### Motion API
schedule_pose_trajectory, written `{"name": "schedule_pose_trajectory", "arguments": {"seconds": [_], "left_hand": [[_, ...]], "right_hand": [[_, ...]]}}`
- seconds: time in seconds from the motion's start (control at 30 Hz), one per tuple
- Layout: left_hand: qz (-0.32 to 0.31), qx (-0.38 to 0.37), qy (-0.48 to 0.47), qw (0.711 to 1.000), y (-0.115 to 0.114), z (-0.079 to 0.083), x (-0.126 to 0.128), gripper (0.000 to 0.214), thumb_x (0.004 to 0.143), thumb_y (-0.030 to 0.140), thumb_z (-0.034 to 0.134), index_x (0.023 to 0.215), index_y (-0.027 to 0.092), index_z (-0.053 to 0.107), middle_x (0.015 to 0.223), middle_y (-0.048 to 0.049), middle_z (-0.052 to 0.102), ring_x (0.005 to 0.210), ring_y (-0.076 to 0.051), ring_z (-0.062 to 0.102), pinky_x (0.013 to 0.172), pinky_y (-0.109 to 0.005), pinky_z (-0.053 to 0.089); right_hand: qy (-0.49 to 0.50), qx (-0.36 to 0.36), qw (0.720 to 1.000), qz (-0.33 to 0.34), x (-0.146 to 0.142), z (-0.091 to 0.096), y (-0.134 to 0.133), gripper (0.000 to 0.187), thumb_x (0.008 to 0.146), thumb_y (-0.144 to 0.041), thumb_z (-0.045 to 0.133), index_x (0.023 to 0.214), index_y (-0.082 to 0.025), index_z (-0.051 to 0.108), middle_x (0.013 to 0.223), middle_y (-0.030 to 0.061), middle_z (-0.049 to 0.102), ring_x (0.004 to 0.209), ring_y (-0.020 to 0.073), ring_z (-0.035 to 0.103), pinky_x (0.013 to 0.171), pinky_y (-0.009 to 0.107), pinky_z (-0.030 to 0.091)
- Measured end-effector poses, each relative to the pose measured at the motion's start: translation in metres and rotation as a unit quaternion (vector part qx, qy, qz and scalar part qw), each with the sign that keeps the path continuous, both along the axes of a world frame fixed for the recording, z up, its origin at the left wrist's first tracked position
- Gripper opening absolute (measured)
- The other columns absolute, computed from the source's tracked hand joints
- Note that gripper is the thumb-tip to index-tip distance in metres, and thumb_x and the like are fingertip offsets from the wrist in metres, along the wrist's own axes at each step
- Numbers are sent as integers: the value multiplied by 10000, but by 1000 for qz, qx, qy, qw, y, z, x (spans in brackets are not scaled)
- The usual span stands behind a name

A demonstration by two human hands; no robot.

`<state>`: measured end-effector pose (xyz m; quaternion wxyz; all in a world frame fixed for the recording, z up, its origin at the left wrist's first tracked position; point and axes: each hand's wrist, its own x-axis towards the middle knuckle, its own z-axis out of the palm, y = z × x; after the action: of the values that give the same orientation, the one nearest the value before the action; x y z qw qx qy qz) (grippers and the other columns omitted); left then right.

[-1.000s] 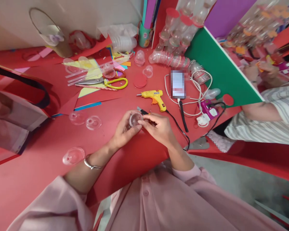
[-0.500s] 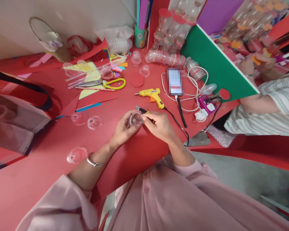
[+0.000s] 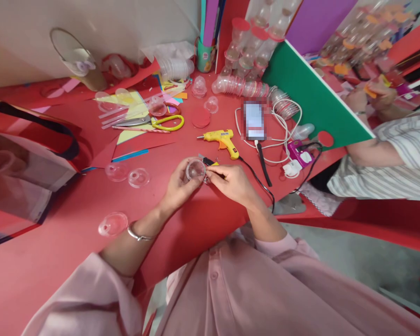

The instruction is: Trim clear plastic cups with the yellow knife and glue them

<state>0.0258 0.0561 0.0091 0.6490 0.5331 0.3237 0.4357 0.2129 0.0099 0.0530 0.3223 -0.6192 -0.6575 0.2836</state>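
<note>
My left hand [image 3: 179, 185] is wrapped round a small clear plastic cup [image 3: 196, 170], its round rim facing up toward me. At the cup's right side, the thumb and fingers of my right hand [image 3: 233, 183] are pinched together. A tiny clear bit shows just below those fingertips; whether they grip it or the rim, I cannot tell. Just beyond my fingers lies a black and yellow utility knife [image 3: 210, 161], partly hidden by my right hand. Farther back is a yellow glue gun [image 3: 222, 138] on its side, nozzle to the left.
Clear dome lids [image 3: 139, 178] lie to the left, and yellow-handled scissors [image 3: 166, 122] rest on paper. A phone [image 3: 254, 120] with a white cable, a purple power strip [image 3: 301, 154] and stacked clear cups [image 3: 240, 86] stand behind. Past a green divider [image 3: 311, 93] a co-worker's arm [image 3: 371, 151] shows.
The cup has tipped slightly so its opening faces me more, and it has shifted a little left and up. Both hands keep nearly the same place. The whole view has moved slightly.
</note>
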Motion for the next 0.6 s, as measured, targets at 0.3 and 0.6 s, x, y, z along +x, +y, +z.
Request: {"name": "schedule_pose_trajectory", "arguments": {"seconds": [0.3, 0.6], "left_hand": [[-24, -9, 2, 1000, -1, -2, 0, 336, 866, 336, 804, 1115, 222, 610, 918, -7, 701, 771, -135, 653, 715, -246, 541], [24, 65, 42, 997, -2, -9, 4, 266, 904, 331, 734, 1069, 225, 554, 926, -2, 668, 788, -121, 636, 706, -230, 525]], "right_hand": [[3, 30, 999, 22, -8, 3, 0, 231, 988, -276, 618, 868, -218, 807, 752, 2, 773, 631, 117, 629, 634, 236, 424], [-13, 92, 993, -70, -27, -9, 1, 192, 888, -225, 619, 739, -206, 740, 624, -16, 640, 575, 106, 505, 610, 236, 409]]}}
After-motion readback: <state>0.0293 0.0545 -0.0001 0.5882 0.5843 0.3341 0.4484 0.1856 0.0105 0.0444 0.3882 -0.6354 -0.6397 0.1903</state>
